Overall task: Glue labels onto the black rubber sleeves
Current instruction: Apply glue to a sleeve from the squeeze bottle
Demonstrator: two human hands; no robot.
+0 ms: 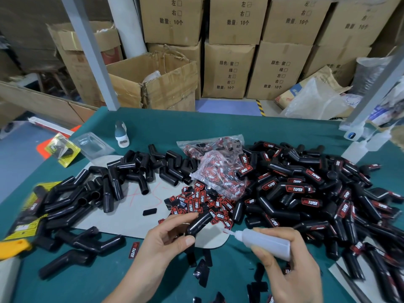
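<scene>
Black rubber sleeves (122,178) litter the teal felt counter (218,125) before stacked brown cardboard boxes (228,69); left fingers (185,217) grip one black bent sleeve (200,223), right fingers (262,256) a translucent plastic glue bottle (265,241).

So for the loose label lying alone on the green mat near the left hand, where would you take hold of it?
Pinch the label across its two long edges, from above. It lies flat, narrow and clear of the sleeves, so its short width suits a fingertip pinch by the left hand.

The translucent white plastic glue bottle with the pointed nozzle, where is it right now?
In the head view, the translucent white plastic glue bottle is low and right of centre, gripped by the right hand, nozzle pointing left toward the black rubber sleeve held by the left hand.
</scene>
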